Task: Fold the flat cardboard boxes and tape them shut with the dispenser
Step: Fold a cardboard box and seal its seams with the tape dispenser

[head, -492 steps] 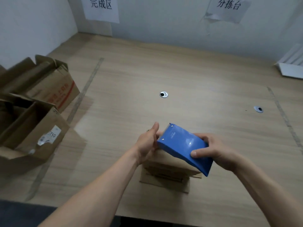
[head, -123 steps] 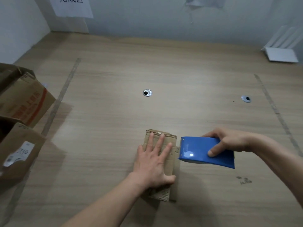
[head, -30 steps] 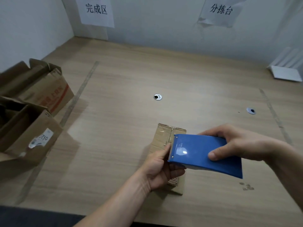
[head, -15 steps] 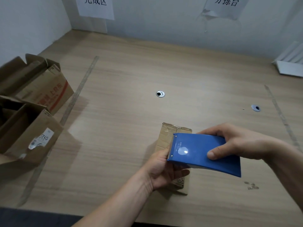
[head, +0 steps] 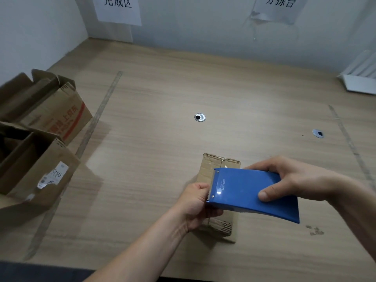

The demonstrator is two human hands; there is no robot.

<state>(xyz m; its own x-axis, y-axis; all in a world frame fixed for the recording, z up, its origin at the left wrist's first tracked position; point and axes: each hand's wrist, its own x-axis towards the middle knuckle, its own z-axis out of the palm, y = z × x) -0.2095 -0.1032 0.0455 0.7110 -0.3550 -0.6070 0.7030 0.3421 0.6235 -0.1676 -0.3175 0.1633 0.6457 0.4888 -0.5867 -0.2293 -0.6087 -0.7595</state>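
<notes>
A small brown cardboard box (head: 220,165) lies on the wooden table (head: 162,98) near the front edge, clear tape showing on its top. My right hand (head: 293,178) grips a blue tape dispenser (head: 250,192) held just above the box, its toothed end pointing left. My left hand (head: 195,206) sits at the dispenser's toothed end, fingers curled under it. Whether they pinch tape or the box is hidden by the dispenser.
Two open cardboard boxes (head: 40,127) stand at the left edge. A white folded object (head: 360,78) lies at the back right. Two round cable holes (head: 199,117) sit in the table. Paper signs (head: 118,9) hang on the wall.
Both hands and the dispenser stay over the box with little movement. The view has shifted slightly.
</notes>
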